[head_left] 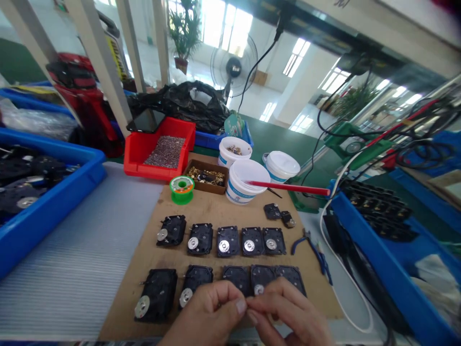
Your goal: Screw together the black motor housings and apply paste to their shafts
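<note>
My left hand (pixel 212 312) and my right hand (pixel 291 312) meet fingertip to fingertip over the front row of black housings. Both are pinched closed; whatever lies between the fingertips is too small or hidden to make out. Behind them on the brown cardboard (pixel 201 206) lie two rows of black housings, most with a silver disc, such as the front left one (pixel 158 293) and a back row one (pixel 227 241). My hands partly cover the front row. A green spool (pixel 182 190) stands behind the back row.
Behind are a red bin (pixel 133 156) of small metal parts, a brown tray (pixel 212 189) of brass pieces, white tubs, one (pixel 241 192) with a red stick (pixel 291 187). Pliers (pixel 317 252) lie right. Blue bins (pixel 54 206) flank both sides; a white cable (pixel 333 269) curves at right.
</note>
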`<action>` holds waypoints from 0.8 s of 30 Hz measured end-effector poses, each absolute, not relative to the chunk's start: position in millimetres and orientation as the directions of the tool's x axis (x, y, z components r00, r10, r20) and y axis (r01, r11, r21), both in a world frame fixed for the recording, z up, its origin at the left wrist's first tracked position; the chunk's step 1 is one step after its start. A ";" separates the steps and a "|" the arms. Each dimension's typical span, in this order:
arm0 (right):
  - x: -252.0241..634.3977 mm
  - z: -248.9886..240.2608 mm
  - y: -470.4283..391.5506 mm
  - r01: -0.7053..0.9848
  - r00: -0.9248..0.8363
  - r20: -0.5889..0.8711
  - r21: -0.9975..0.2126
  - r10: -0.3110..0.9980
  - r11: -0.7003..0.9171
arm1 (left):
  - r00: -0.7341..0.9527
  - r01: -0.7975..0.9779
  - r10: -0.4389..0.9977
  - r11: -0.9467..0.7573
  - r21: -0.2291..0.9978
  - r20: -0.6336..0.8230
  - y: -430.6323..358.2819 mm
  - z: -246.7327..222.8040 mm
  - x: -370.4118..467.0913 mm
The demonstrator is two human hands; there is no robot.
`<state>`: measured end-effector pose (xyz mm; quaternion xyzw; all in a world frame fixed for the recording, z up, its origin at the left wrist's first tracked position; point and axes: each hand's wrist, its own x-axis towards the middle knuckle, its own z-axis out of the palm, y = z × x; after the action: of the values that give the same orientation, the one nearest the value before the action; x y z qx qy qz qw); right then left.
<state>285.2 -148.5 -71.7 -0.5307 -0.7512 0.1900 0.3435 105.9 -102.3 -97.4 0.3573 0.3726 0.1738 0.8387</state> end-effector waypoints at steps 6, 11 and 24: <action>317.0 -74.5 -108.4 0.750 -0.144 0.119 -0.635 0.982 0.187 | 0.597 0.470 0.763 -0.083 0.879 -0.247 -54.9 -76.8 115.6; 338.3 -92.4 -81.5 0.890 -0.211 -0.011 -0.417 0.977 0.187 | 0.695 0.713 0.644 -0.561 0.421 -0.319 -34.6 -70.1 138.8; 328.1 -80.1 -63.9 0.962 -0.232 -0.222 -0.196 0.947 0.189 | 0.712 0.698 0.644 -0.609 0.377 -0.280 -37.6 -74.4 153.0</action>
<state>328.1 -63.9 -80.1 -0.6193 -0.7707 0.1476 -0.0255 153.0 -37.6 -74.4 0.8950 0.3748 -0.0579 0.2348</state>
